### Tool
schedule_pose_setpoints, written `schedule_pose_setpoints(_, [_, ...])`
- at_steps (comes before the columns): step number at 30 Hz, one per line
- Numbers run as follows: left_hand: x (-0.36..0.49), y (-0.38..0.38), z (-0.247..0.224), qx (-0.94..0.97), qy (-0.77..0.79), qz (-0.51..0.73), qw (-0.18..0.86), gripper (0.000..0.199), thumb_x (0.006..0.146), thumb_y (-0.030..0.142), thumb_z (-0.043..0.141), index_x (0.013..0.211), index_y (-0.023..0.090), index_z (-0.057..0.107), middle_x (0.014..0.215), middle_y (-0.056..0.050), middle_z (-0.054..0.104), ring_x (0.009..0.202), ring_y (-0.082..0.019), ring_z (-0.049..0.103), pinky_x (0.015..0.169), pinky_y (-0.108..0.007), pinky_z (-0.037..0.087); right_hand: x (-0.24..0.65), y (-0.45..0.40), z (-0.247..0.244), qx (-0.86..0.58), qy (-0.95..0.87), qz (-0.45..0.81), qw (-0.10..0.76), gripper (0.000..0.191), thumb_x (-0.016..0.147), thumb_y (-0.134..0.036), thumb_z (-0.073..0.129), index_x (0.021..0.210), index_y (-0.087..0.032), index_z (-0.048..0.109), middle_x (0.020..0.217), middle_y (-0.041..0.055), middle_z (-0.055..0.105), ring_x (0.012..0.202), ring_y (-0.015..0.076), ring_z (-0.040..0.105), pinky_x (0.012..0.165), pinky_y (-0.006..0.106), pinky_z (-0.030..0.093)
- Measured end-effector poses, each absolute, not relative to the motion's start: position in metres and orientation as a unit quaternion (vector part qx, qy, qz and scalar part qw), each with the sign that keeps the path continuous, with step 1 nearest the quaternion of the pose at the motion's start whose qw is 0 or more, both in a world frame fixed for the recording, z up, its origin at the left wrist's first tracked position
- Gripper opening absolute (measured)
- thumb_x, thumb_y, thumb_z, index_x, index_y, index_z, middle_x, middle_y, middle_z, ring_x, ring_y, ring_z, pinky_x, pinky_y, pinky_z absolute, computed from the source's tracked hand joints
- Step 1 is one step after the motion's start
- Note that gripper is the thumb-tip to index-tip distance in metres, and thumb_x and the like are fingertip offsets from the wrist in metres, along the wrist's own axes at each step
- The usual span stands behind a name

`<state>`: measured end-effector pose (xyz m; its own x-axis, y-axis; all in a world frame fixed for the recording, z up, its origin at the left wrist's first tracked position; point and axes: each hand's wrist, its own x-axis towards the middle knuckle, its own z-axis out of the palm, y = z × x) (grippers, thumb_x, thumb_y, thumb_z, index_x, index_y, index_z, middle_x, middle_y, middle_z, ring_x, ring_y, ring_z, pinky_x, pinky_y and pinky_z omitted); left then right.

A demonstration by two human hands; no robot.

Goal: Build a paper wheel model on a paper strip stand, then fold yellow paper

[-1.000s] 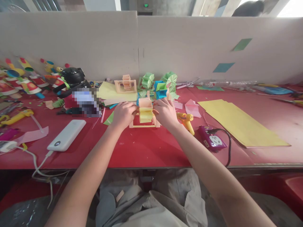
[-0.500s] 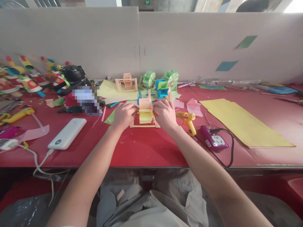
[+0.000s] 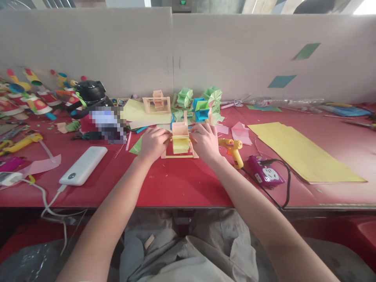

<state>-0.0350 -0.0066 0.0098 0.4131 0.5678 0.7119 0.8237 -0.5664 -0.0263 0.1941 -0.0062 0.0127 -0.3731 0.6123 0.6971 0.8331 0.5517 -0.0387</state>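
Observation:
In the middle of the red table stands a folded paper wheel [image 3: 180, 144], pink above and yellow below, mounted on a small wooden stick frame [image 3: 179, 157]. My left hand [image 3: 155, 143] pinches the wheel's axle or the frame at the left; which of the two is hidden by the fingers. On the opposite side my right hand [image 3: 205, 141] grips the same model, its fingertips close against the wheel. Just beyond them sits a blue and green paper wheel [image 3: 201, 110]. A yellow glue gun [image 3: 234, 150] lies right of my right hand.
A purple power strip [image 3: 266, 171] with a black cable and yellow paper sheets [image 3: 302, 152] lie at right. To the left are a white power bank [image 3: 84, 166] and a black helmet-like object [image 3: 91, 96]. Another wooden frame [image 3: 156, 111] and green paper wheels [image 3: 213, 96] stand behind, before a partition [image 3: 117, 51].

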Motion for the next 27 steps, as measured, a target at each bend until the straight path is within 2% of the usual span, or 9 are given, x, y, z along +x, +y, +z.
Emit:
schedule_pose_setpoints(10, [-0.034,-0.005,0.009,-0.82,-0.412,-0.326,0.226,0.019,0.091,0.017,0.059,0.091,0.022,0.077,0.091,-0.005,0.077,0.087,-0.023,0.065,0.076,-0.039,0.043,0.194,-0.003,0.011,-0.43,-0.812,-0.163,0.359,0.028,0.088,-0.008,0.056,0.076,-0.024,0.075,0.098,0.0064,0.069,0.107,0.0258,0.051,0.092,0.042,0.034])
schedule_pose_setpoints(17, [-0.032,-0.007,0.012,-0.823,-0.435,-0.312,0.193,0.021,0.09,0.014,0.056,0.09,0.021,0.076,0.092,-0.006,0.076,0.089,-0.025,0.065,0.079,-0.04,0.043,0.194,-0.003,0.011,-0.432,-0.815,-0.162,0.351,0.026,0.088,-0.009,0.057,0.078,-0.024,0.076,0.1,0.0071,0.069,0.108,0.0274,0.051,0.092,0.044,0.034])
schedule_pose_setpoints(21, [-0.033,-0.013,0.013,-0.822,-0.454,-0.307,0.154,0.021,0.085,0.013,0.061,0.098,0.02,0.075,0.105,-0.008,0.075,0.101,-0.027,0.066,0.088,-0.042,0.044,0.195,-0.008,0.013,-0.451,-0.813,-0.15,0.337,0.023,0.085,-0.01,0.059,0.093,-0.024,0.077,0.111,0.0093,0.066,0.109,0.029,0.05,0.095,0.046,0.035])
schedule_pose_setpoints(23, [-0.037,-0.016,0.014,-0.82,-0.461,-0.318,0.116,0.028,0.082,0.016,0.065,0.108,0.021,0.073,0.116,-0.008,0.073,0.11,-0.029,0.064,0.094,-0.043,0.044,0.197,-0.013,0.016,-0.452,-0.816,-0.138,0.334,0.03,0.083,-0.01,0.059,0.106,-0.023,0.075,0.118,0.0108,0.064,0.113,0.03,0.05,0.097,0.047,0.037])
schedule_pose_setpoints(27, [-0.049,-0.021,0.018,-0.797,-0.455,-0.397,-0.006,0.032,0.086,0.032,0.065,0.116,0.02,0.07,0.123,-0.009,0.07,0.116,-0.026,0.063,0.097,-0.039,0.048,0.202,-0.025,0.025,-0.43,-0.803,-0.105,0.4,0.041,0.087,-0.012,0.052,0.124,-0.021,0.068,0.117,0.0124,0.064,0.11,0.0283,0.055,0.092,0.043,0.043])
